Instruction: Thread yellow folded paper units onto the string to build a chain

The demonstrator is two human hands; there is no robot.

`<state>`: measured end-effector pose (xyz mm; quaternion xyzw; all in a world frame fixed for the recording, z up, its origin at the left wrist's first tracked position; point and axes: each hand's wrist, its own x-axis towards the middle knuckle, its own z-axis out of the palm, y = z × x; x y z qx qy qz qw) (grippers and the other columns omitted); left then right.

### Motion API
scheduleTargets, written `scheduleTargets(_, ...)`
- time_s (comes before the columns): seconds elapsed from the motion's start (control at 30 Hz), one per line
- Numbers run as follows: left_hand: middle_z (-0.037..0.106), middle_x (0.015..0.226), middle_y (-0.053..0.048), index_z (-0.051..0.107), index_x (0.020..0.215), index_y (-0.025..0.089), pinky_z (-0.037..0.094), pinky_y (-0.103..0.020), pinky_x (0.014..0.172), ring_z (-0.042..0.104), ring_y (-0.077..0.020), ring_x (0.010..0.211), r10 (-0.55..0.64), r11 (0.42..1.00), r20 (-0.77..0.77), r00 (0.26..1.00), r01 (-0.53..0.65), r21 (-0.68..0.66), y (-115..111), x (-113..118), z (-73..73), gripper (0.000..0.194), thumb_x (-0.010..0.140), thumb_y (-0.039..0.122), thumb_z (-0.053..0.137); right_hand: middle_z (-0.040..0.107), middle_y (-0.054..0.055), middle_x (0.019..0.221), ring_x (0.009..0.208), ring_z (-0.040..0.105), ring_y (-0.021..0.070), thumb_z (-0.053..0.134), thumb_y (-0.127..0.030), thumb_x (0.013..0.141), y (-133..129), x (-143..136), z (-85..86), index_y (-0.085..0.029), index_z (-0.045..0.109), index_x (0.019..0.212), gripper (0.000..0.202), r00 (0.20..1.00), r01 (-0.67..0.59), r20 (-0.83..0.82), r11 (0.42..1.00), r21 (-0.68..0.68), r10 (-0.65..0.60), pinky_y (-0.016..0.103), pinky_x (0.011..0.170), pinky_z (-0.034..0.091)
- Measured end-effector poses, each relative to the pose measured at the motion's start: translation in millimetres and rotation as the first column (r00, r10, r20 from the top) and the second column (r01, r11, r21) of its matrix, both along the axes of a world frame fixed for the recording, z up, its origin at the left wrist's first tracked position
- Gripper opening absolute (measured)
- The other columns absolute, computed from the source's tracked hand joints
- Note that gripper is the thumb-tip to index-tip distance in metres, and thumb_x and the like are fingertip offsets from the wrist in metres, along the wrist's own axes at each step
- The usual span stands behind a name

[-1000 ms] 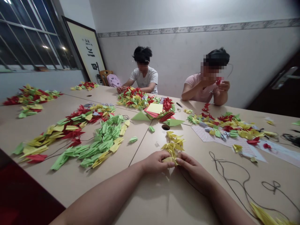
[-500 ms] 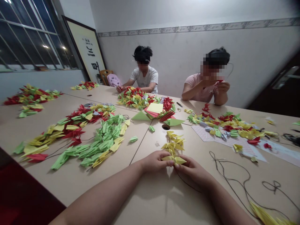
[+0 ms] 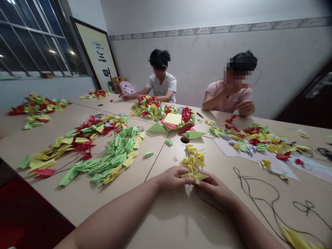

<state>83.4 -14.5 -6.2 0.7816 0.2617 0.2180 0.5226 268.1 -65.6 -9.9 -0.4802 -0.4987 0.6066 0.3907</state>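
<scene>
My left hand [image 3: 171, 178] and my right hand [image 3: 217, 189] meet at the table's near middle. Between their fingertips they pinch a yellow folded paper crane [image 3: 199, 176], its pointed wings spread sideways. Just beyond it lies a short row of yellow paper cranes [image 3: 192, 158], close behind the held one. From under my right fingers a dark cord [image 3: 209, 202] runs down to the right across the table. My fingers partly cover the crane's middle, so how the cord meets it is hidden.
Green-and-yellow crane strings [image 3: 114, 155] lie left; a mixed pile [image 3: 147, 107] and square papers [image 3: 173, 119] sit ahead. Loose black cord [image 3: 269, 202] loops at right, near printed sheets [image 3: 255, 157]. Two people [image 3: 162, 83] sit across the table [image 3: 155, 221].
My hands keep their pinch on the crane, nearly still. The view shifts slightly. Across the table, one person's arm stretches leftward; the other person's hand drops toward the tabletop.
</scene>
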Motion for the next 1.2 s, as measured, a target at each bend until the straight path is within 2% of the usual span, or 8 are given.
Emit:
scheduleTargets(0.17,0.046,0.067,0.000,0.058,0.076,0.012,0.035,-0.022,0.060,0.043,-0.0114,0.066,-0.009,0.999,-0.001,1.000,0.009,-0.046,0,0,0.1,0.033,0.077,0.044,0.052,0.065,0.002,0.084,0.084,0.056,0.0199,0.074,-0.037,0.055,0,-4,6.8,-0.021,0.063,0.083,0.034,0.995,0.040,-0.089,0.998,-0.037,-0.044,0.035,0.080,0.039)
scheduleTargets(0.33,0.049,0.068,0.000,0.060,0.080,0.011,0.036,-0.022,0.061,0.045,-0.0116,0.066,-0.022,0.992,0.023,1.000,0.024,-0.122,-1,0,2.6,0.033,0.076,0.044,0.054,0.066,0.002,0.081,0.083,0.057,0.0195,0.072,-0.034,0.059,0,-4,7.9,-0.021,0.064,0.080,0.026,0.990,0.001,-0.142,0.999,-0.032,-0.006,0.034,0.081,0.039)
scheduleTargets(0.67,0.057,0.073,-0.002,0.062,0.082,0.012,0.039,-0.024,0.067,0.051,-0.0134,0.071,-0.025,0.980,0.068,0.997,0.038,-0.196,-3,0,6.4,0.030,0.075,0.041,0.056,0.064,0.001,0.079,0.080,0.055,0.0180,0.063,-0.031,0.068,1,-2,8.8,-0.020,0.063,0.078,0.015,0.995,-0.089,-0.032,0.993,0.074,0.091,0.031,0.077,0.040)
scheduleTargets(0.9,0.052,0.068,-0.001,0.059,0.073,0.012,0.038,-0.024,0.067,0.047,-0.0125,0.069,-0.002,0.995,0.027,1.000,0.004,-0.099,-1,3,2.2,0.033,0.080,0.041,0.046,0.062,0.000,0.076,0.078,0.054,0.0178,0.062,-0.035,0.069,2,0,7.6,-0.021,0.063,0.077,0.016,0.987,-0.152,0.065,0.979,0.133,0.145,0.029,0.073,0.040)
scheduleTargets(1.07,0.039,0.060,0.002,0.050,0.064,0.013,0.033,-0.021,0.057,0.038,-0.0100,0.060,0.048,0.999,-0.026,0.999,-0.048,-0.012,0,5,0.4,0.037,0.082,0.044,0.041,0.061,0.001,0.078,0.077,0.053,0.0192,0.062,-0.039,0.068,2,1,-0.7,-0.020,0.064,0.081,0.022,0.983,-0.118,0.159,0.982,0.146,0.095,0.030,0.069,0.040)
scheduleTargets(1.2,0.039,0.060,0.002,0.048,0.063,0.014,0.033,-0.022,0.058,0.038,-0.0106,0.061,0.062,0.998,-0.025,0.998,-0.061,0.016,0,5,0.2,0.037,0.082,0.045,0.041,0.059,0.002,0.076,0.076,0.052,0.0191,0.054,-0.041,0.074,1,-2,4.5,-0.020,0.063,0.077,0.023,0.982,-0.091,0.181,0.979,0.181,0.058,0.032,0.072,0.039)
